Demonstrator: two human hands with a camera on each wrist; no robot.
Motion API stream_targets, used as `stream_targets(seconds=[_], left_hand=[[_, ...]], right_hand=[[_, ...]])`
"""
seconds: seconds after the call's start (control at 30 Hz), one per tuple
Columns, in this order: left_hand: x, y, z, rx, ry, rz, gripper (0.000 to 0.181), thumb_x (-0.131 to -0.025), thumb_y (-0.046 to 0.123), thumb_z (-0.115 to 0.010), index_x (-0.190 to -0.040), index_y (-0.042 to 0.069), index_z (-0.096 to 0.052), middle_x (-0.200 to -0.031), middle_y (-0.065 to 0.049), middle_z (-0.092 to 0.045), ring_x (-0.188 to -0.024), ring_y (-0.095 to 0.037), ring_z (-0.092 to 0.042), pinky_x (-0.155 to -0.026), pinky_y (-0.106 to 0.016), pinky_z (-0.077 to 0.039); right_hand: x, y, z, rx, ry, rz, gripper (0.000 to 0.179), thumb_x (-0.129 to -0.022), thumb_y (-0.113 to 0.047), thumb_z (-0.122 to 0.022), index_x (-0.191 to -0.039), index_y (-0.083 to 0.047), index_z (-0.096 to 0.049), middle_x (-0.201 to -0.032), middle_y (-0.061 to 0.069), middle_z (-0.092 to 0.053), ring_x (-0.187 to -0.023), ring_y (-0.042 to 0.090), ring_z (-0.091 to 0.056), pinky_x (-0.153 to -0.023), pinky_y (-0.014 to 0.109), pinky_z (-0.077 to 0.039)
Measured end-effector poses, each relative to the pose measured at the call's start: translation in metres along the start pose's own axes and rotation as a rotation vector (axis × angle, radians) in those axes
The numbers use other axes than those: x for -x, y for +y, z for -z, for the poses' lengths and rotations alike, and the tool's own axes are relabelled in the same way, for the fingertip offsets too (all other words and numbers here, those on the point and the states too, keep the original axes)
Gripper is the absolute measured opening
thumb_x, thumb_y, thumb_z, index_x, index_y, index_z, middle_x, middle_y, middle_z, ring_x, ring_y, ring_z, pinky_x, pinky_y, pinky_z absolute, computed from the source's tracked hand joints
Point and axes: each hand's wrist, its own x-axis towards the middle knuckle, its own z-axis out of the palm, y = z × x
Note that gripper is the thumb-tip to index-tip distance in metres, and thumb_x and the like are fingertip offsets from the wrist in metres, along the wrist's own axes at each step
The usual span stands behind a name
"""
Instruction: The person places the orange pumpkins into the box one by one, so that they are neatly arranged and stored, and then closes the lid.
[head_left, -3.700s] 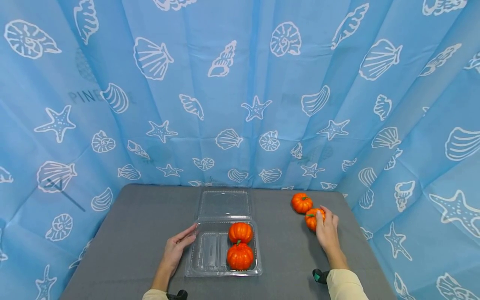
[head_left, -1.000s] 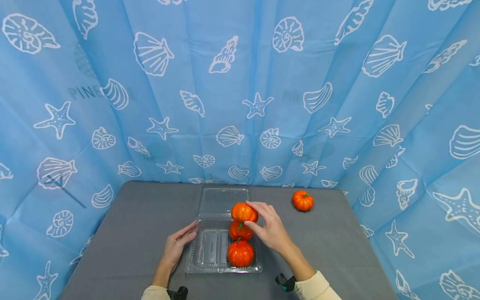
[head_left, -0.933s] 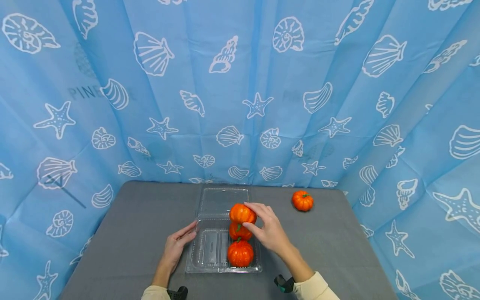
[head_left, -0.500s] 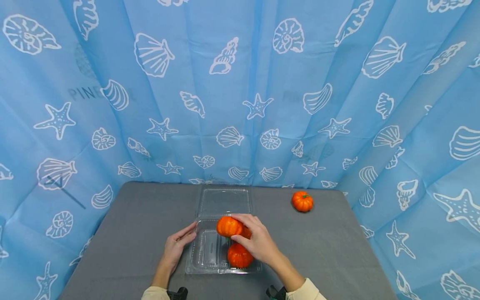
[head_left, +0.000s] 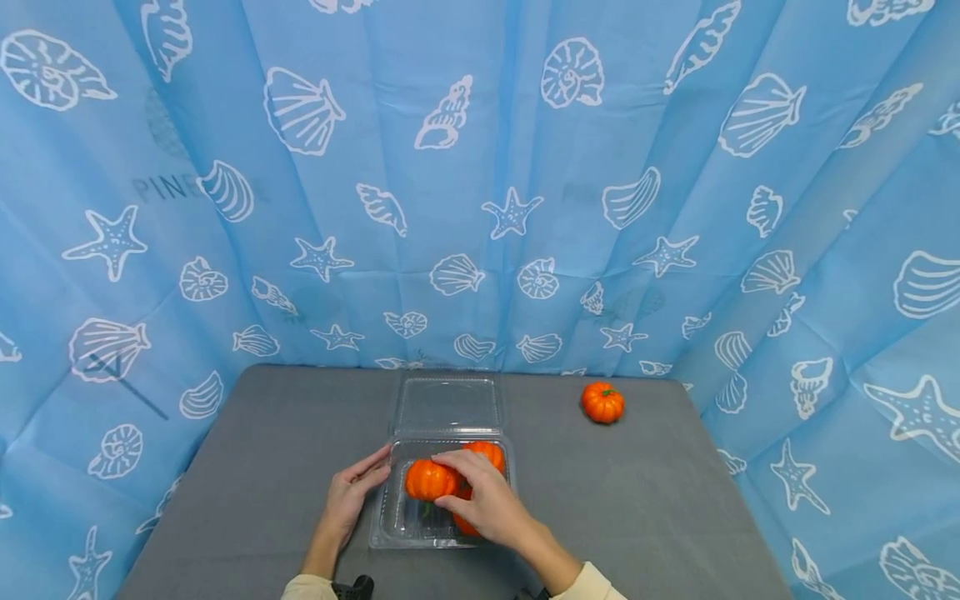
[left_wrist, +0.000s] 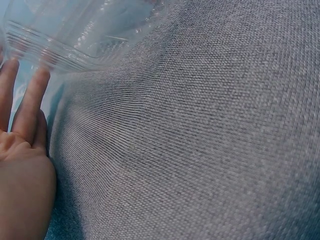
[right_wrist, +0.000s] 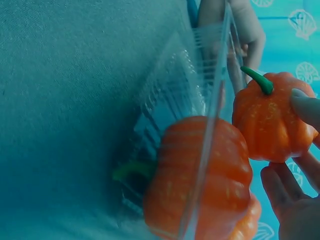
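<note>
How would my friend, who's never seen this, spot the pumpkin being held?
Below the blue shell curtain is a gray table, with an open clear box near its middle. Over the box's left half is an orange pumpkin held in the person's right hand. It's the only one held: two other pumpkins lie in the box, and a fourth pumpkin sits alone on the table.

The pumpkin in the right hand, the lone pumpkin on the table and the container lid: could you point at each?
Held pumpkin (right_wrist: pixel 265 122): right wrist view, middle of its orange body.
Lone pumpkin (head_left: pixel 602 405): head view, ribbed orange body.
Container lid (head_left: pixel 448 406): head view, middle of its clear panel.
</note>
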Motion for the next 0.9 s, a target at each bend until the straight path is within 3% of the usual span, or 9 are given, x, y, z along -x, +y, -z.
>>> stream_targets(seconds=[0.43,0.9], left_hand=[[0.000,0.002,-0.001,-0.014,0.023,0.022,0.044,-0.092,0.023,-0.076,-0.135,0.013,-0.068,-0.136,-0.007,-0.068,-0.113,0.007,-0.066,-0.093,-0.006,-0.046],[0.000,0.003,-0.002,0.018,0.015,0.027,0.045,-0.092,0.021,-0.076,-0.135,0.012,-0.068,-0.137,-0.009,-0.067,-0.112,0.006,-0.067,-0.093,-0.006,-0.046]], right_hand=[[-0.002,-0.001,-0.019,0.098,-0.037,0.085,0.056,-0.083,-0.023,-0.085,-0.135,-0.018,-0.064,-0.133,-0.003,-0.068,-0.122,0.016,-0.064,-0.105,0.037,-0.054],[0.001,-0.003,-0.035,0.254,-0.104,0.076,0.054,-0.085,-0.026,-0.083,-0.135,-0.021,-0.064,-0.130,-0.005,-0.069,-0.119,0.013,-0.064,-0.105,0.032,-0.052]])
